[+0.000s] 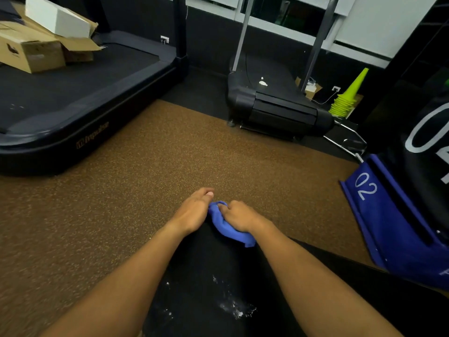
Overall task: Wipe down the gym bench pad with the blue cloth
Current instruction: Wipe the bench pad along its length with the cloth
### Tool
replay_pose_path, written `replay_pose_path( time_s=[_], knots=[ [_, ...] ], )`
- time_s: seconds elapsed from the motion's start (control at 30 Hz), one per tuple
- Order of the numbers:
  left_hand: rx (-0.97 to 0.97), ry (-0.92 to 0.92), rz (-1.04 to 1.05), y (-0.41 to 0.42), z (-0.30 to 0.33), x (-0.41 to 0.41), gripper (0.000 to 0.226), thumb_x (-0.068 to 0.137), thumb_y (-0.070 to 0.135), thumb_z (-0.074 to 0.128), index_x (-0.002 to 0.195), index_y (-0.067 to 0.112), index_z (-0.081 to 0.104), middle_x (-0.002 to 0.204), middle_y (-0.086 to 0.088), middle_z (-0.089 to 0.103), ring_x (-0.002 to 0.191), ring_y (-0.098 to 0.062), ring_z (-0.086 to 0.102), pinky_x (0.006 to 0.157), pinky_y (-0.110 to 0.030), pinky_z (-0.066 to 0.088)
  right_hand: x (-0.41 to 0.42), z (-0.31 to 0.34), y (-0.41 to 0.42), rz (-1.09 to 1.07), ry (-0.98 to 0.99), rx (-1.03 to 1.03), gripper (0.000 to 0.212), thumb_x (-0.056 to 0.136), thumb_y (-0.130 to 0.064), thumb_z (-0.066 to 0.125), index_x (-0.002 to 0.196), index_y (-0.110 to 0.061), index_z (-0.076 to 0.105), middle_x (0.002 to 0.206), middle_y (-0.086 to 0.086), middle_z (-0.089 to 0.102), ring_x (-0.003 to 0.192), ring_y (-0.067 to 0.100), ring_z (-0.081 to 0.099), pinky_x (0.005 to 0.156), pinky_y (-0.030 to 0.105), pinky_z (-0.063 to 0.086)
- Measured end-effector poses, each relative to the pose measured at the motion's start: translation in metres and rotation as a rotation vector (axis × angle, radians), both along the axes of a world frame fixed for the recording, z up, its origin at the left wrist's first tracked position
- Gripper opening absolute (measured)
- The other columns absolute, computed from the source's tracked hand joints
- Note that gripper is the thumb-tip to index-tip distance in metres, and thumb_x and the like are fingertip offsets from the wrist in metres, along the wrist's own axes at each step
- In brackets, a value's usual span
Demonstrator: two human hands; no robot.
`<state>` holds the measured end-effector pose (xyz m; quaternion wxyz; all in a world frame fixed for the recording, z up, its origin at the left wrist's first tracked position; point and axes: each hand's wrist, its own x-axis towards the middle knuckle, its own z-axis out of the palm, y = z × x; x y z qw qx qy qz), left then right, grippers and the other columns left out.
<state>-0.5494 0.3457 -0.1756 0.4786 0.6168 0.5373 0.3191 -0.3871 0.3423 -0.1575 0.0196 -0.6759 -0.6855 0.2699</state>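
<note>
The black gym bench pad (209,271) runs away from me between my forearms, with white wet specks near its close end. At its far end lies the bunched blue cloth (227,229). My right hand (239,217) presses down on the cloth with curled fingers gripping it. My left hand (194,210) rests flat beside the cloth at the pad's far left edge, fingers together, touching the cloth's left side. Part of the cloth is hidden under my right hand.
Brown speckled rubber floor (121,190) surrounds the bench. A black treadmill (73,93) carrying cardboard boxes (36,45) stands at far left, a second treadmill (274,100) further back. Stacked green cones (347,98) and a blue stand marked 02 (388,215) are at right.
</note>
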Motion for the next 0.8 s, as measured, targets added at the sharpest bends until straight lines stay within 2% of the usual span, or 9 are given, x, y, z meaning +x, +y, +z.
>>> replay_pose_path(
  time_s=[0.1,0.27,0.4,0.43,0.5,0.57,0.63,0.7,0.8],
  knots=[
    [0.013,0.059,-0.019,0.001,-0.001,0.002,0.04,0.107,0.031,0.035,0.141,0.023,0.054,0.149,0.001,0.05,0.136,-0.017,0.044,0.107,-0.03,0.031,0.033,0.0,-0.008,-0.012,-0.046,-0.028,0.051,0.103,-0.042,0.036,0.092,-0.004,0.067,0.101,0.019,0.069,0.087,0.029,0.062,0.073,0.032,0.043],
    [-0.011,0.089,-0.044,0.001,-0.001,0.003,0.041,0.108,0.036,0.032,0.141,0.026,0.052,0.15,0.003,0.048,0.138,-0.018,0.042,0.104,-0.031,0.029,0.097,0.005,-0.024,-0.028,-0.182,-0.084,0.046,0.103,-0.04,0.038,0.076,-0.009,0.06,0.082,0.01,0.061,0.076,0.023,0.058,0.066,0.027,0.037],
    [-0.009,0.082,-0.038,-0.002,0.001,0.004,0.041,0.107,0.038,0.032,0.141,0.028,0.052,0.149,0.004,0.048,0.137,-0.018,0.042,0.102,-0.031,0.03,0.14,0.01,-0.037,-0.103,-0.269,-0.167,0.045,0.102,-0.038,0.038,0.094,-0.005,0.069,0.091,0.011,0.065,0.082,0.022,0.06,0.068,0.027,0.039],
    [-0.016,0.075,-0.038,-0.002,0.0,0.004,0.041,0.107,0.039,0.032,0.14,0.028,0.053,0.149,0.004,0.049,0.137,-0.018,0.042,0.101,-0.032,0.03,0.141,0.009,-0.038,-0.118,-0.267,-0.163,0.045,0.102,-0.038,0.039,0.09,-0.007,0.069,0.09,0.011,0.066,0.084,0.023,0.061,0.069,0.027,0.039],
    [-0.026,0.062,-0.043,-0.002,0.0,0.005,0.041,0.106,0.04,0.032,0.14,0.028,0.053,0.148,0.005,0.049,0.137,-0.016,0.042,0.102,-0.032,0.03,0.129,0.006,-0.037,-0.144,-0.226,-0.124,0.047,0.103,-0.039,0.04,0.07,-0.012,0.06,0.077,0.006,0.063,0.08,0.024,0.061,0.067,0.027,0.038],
    [-0.027,0.069,-0.048,-0.001,0.001,0.005,0.042,0.106,0.039,0.032,0.14,0.027,0.053,0.148,0.004,0.05,0.137,-0.016,0.042,0.104,-0.032,0.03,0.103,0.003,-0.03,-0.167,-0.161,-0.085,0.05,0.103,-0.039,0.041,0.061,-0.014,0.052,0.068,0.001,0.057,0.076,0.022,0.059,0.067,0.026,0.037],
    [-0.023,0.088,-0.054,0.0,0.001,0.003,0.041,0.107,0.037,0.033,0.14,0.025,0.054,0.148,0.002,0.051,0.137,-0.017,0.043,0.106,-0.032,0.031,0.072,0.0,-0.02,-0.164,-0.093,-0.058,0.048,0.102,-0.039,0.042,0.063,-0.012,0.053,0.067,0.001,0.059,0.077,0.023,0.062,0.068,0.027,0.04],
    [-0.019,0.092,-0.056,0.0,0.001,0.002,0.04,0.107,0.034,0.034,0.139,0.023,0.055,0.147,0.001,0.052,0.136,-0.018,0.045,0.106,-0.031,0.031,0.043,0.001,-0.011,-0.138,-0.04,-0.042,0.043,0.101,-0.039,0.042,0.073,-0.011,0.06,0.077,0.006,0.065,0.081,0.025,0.064,0.071,0.03,0.045],
    [-0.025,0.055,-0.035,0.0,0.001,-0.004,0.036,0.107,0.03,0.037,0.135,0.022,0.058,0.143,-0.002,0.056,0.133,-0.019,0.047,0.106,-0.03,0.032,0.009,0.005,-0.003,-0.103,-0.013,-0.018,0.04,0.102,-0.036,0.041,0.086,-0.01,0.066,0.092,0.012,0.067,0.084,0.026,0.062,0.07,0.029,0.042]
  ],
)
